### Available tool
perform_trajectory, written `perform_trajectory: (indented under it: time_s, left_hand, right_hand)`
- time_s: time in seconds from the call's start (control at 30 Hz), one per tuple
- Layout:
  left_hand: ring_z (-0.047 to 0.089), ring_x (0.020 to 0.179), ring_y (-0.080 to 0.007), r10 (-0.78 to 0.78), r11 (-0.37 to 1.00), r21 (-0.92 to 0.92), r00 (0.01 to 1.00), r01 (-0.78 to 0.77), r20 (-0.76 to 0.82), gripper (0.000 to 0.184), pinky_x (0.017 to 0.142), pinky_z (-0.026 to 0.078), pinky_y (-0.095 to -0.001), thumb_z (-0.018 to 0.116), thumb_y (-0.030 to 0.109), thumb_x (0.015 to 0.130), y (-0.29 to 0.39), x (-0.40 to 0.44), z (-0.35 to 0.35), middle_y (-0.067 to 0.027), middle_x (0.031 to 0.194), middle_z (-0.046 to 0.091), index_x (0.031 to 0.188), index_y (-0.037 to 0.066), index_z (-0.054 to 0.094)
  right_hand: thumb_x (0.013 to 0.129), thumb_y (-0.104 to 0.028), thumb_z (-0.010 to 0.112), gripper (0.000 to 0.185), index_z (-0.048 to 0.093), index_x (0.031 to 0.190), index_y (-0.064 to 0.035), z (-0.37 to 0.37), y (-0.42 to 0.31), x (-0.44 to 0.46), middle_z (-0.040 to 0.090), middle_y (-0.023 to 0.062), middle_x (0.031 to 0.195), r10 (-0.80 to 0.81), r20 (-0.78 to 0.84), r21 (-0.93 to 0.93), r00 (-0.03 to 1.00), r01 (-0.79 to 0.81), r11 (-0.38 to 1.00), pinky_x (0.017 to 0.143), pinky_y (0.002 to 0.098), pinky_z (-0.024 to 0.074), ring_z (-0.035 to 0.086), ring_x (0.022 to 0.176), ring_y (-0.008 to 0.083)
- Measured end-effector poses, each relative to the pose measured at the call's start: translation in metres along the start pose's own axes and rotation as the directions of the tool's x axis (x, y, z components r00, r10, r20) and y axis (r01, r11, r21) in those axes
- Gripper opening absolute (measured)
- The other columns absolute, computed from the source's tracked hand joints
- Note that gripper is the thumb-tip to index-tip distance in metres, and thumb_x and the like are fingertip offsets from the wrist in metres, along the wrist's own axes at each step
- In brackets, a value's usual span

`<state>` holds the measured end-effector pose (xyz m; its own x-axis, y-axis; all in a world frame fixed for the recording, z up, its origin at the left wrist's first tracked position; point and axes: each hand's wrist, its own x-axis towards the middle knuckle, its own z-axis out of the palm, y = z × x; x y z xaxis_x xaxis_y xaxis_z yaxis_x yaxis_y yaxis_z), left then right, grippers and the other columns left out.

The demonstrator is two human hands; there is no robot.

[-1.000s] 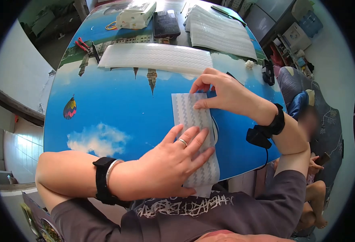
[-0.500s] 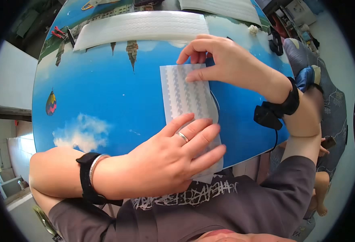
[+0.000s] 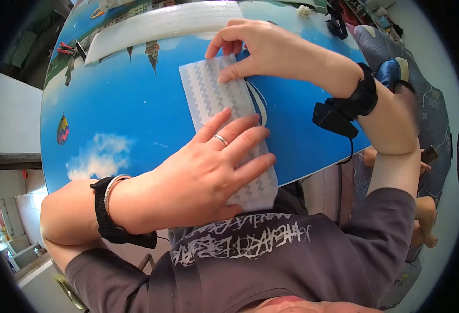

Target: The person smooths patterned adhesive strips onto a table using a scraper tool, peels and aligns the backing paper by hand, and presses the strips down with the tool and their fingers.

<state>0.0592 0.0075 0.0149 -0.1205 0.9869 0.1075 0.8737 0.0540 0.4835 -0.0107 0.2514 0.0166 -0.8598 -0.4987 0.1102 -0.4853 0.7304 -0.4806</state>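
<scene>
A pale, see-through sheet (image 3: pixel 203 94) patterned with wavy grey bands lies lengthwise on a blue printed tabletop (image 3: pixel 135 104), its far end toward the middle of the table and its near end at the edge, close to the person's dark shirt (image 3: pixel 240 250). The left hand (image 3: pixel 219 151), a ring (image 3: pixel 220 140) on one finger, rests palm down across the sheet's nearer half, its fingers spread well apart and closed on nothing. The right hand (image 3: pixel 240 49) bends over the far end, thumb on the patterned face and index fingertip at the top edge, the two standing apart; its other fingers are partly hidden, so whether they pinch the sheet cannot be told. The step in hand appears to be steadying and lining up the sheet, and the next move would seem to call for a flat left palm and light fingertip control at the far edge. Just beside the sheet's right side curves a thin white band (image 3: pixel 261 104). Beyond the hands stretches a long white strip (image 3: pixel 161 26), with a red-handled tool (image 3: pixel 65 49) near its left end. A black strap (image 3: pixel 337 25) lies toward the table's far right; past the table, another person's hand holds a phone (image 3: pixel 429 154).
</scene>
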Motion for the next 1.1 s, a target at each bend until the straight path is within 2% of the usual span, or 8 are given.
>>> perform_trajectory:
  time_s: [0.2, 0.23, 0.37, 0.53, 0.57, 0.77, 0.87, 1.1]
  left_hand:
    - [0.042, 0.146, -0.0418, 0.121, 0.985, -0.116, 0.991, -0.126, -0.054, 0.053, 0.122, 0.035, -0.0552, 0.081, 0.018, 0.087, -0.016, 0.001, -0.006, -0.0203, 0.147, 0.049, 0.134, 0.007, 0.059]
    - [0.049, 0.139, -0.0387, 0.103, 0.989, -0.093, 0.989, -0.113, -0.104, 0.044, 0.116, 0.044, -0.0475, 0.077, 0.011, 0.090, -0.020, -0.001, -0.008, -0.0178, 0.144, 0.052, 0.131, 0.007, 0.061]
    - [0.058, 0.127, -0.0332, -0.057, 0.998, 0.034, 0.995, 0.060, -0.085, 0.041, 0.110, 0.049, -0.0425, 0.078, 0.015, 0.089, -0.034, -0.004, -0.021, -0.0145, 0.141, 0.054, 0.126, 0.006, 0.063]
    - [0.057, 0.132, -0.0320, -0.142, 0.975, 0.160, 0.987, 0.153, -0.078, 0.046, 0.111, 0.050, -0.0399, 0.077, 0.020, 0.091, -0.046, -0.002, -0.035, -0.0137, 0.141, 0.057, 0.132, 0.003, 0.064]
    - [0.057, 0.133, -0.0318, -0.141, 0.975, 0.164, 0.989, 0.148, -0.054, 0.048, 0.110, 0.050, -0.0395, 0.076, 0.021, 0.092, -0.049, -0.001, -0.037, -0.0136, 0.141, 0.057, 0.134, 0.003, 0.064]
    - [0.057, 0.137, -0.0301, 0.018, 0.984, 0.176, 0.986, 0.011, -0.164, 0.052, 0.109, 0.053, -0.0388, 0.078, 0.020, 0.090, -0.070, -0.010, -0.034, -0.0139, 0.144, 0.057, 0.136, 0.001, 0.064]
    - [0.058, 0.136, -0.0306, -0.034, 0.990, 0.125, 0.982, 0.058, -0.185, 0.055, 0.109, 0.054, -0.0397, 0.080, 0.018, 0.088, -0.075, -0.015, -0.040, -0.0142, 0.147, 0.056, 0.137, 0.000, 0.064]
    - [0.059, 0.133, -0.0343, -0.131, 0.964, 0.201, 0.966, 0.177, -0.221, 0.062, 0.107, 0.055, -0.0435, 0.083, 0.022, 0.084, -0.073, -0.022, -0.038, -0.0169, 0.148, 0.054, 0.140, 0.003, 0.063]
  right_hand:
    - [0.081, -0.024, 0.089, 0.042, 0.076, 0.120, -0.0111, -0.007, -0.004, -0.003, 0.062, 0.0067, 0.103, -0.010, 0.037, 0.063, 0.999, 0.008, 0.998, 0.089, 0.0347, 0.0533, 0.061, 0.098, 0.0202]
    - [0.082, -0.023, 0.089, 0.042, 0.076, 0.120, -0.0109, -0.008, -0.004, -0.004, 0.061, 0.0067, 0.103, -0.012, 0.038, 0.077, 0.999, 0.009, 0.997, 0.089, 0.0348, 0.0532, 0.061, 0.098, 0.0200]
    - [0.082, -0.024, 0.088, 0.037, 0.078, 0.114, -0.0095, -0.011, -0.003, -0.003, 0.063, 0.0098, 0.103, 0.002, 0.041, 0.142, 0.999, -0.008, 0.990, 0.089, 0.0365, 0.0543, 0.064, 0.099, 0.0235]
    - [0.082, -0.020, 0.087, 0.032, 0.078, 0.111, -0.0092, -0.010, 0.002, 0.000, 0.064, 0.0102, 0.104, 0.017, 0.047, 0.194, 0.999, -0.026, 0.981, 0.087, 0.0353, 0.0558, 0.066, 0.096, 0.0242]
    - [0.084, -0.010, 0.086, 0.029, 0.077, 0.111, -0.0075, -0.010, 0.001, 0.000, 0.060, 0.0057, 0.100, 0.006, 0.038, 0.204, 0.999, -0.014, 0.979, 0.086, 0.0325, 0.0542, 0.062, 0.094, 0.0190]
    - [0.086, -0.008, 0.083, 0.025, 0.077, 0.110, -0.0078, -0.006, 0.007, -0.001, 0.061, 0.0058, 0.101, -0.037, -0.025, 0.242, 0.999, 0.042, 0.969, 0.086, 0.0330, 0.0539, 0.063, 0.095, 0.0209]
    - [0.086, -0.004, 0.083, 0.023, 0.078, 0.108, -0.0089, -0.004, 0.010, -0.002, 0.061, 0.0064, 0.101, -0.047, -0.048, 0.251, 0.998, 0.057, 0.966, 0.085, 0.0338, 0.0537, 0.065, 0.096, 0.0226]
    - [0.083, -0.007, 0.084, 0.026, 0.078, 0.108, -0.0118, -0.001, 0.012, -0.001, 0.061, 0.0060, 0.100, -0.088, -0.084, 0.210, 0.993, 0.104, 0.972, 0.084, 0.0364, 0.0527, 0.063, 0.095, 0.0245]
